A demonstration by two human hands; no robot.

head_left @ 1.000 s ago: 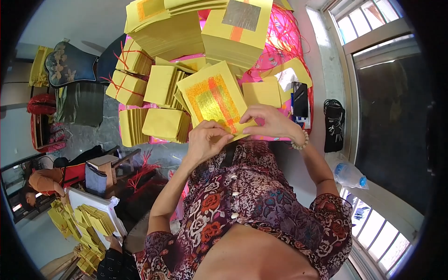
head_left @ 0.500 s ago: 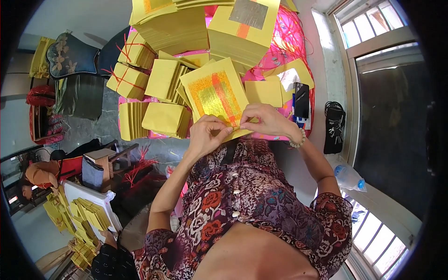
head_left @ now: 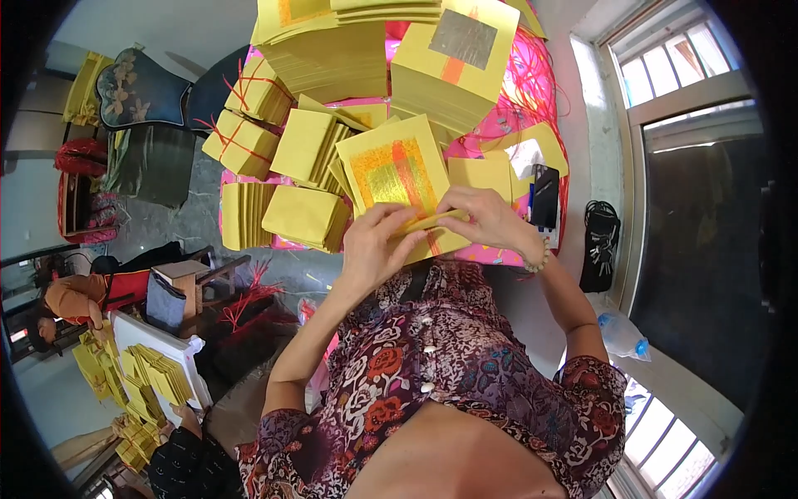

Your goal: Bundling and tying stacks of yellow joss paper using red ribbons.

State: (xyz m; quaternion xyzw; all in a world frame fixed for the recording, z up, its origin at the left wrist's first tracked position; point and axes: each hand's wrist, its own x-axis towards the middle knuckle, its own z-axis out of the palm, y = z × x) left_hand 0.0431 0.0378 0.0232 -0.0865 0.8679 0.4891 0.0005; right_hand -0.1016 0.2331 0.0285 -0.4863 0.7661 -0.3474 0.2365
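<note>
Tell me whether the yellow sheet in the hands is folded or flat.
Partly folded: the yellow sheet's near edge is bent over between both hands' fingers.

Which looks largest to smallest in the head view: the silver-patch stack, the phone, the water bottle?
1. Silver-patch stack, clearly largest.
2. Phone and water bottle look alike; the bottle is partly hidden and off the table, so I do not rank them.
</note>
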